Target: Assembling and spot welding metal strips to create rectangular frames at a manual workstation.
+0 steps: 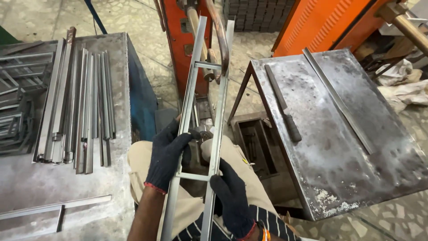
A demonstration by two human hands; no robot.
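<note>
Frame bottom: the lower end of the metal ladder frame [196,134] is cut off by the bottom edge.
Left rail: partly covered by the gloved left hand [166,157].
Right wrist: cropped below the right hand [232,201].
Orange machine [321,22]: truncated at the top edge.

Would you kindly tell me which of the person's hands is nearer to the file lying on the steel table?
Right. The right hand grips the ladder-like metal frame just left of the file; the left hand holds the frame's far rail, farther away.
</note>
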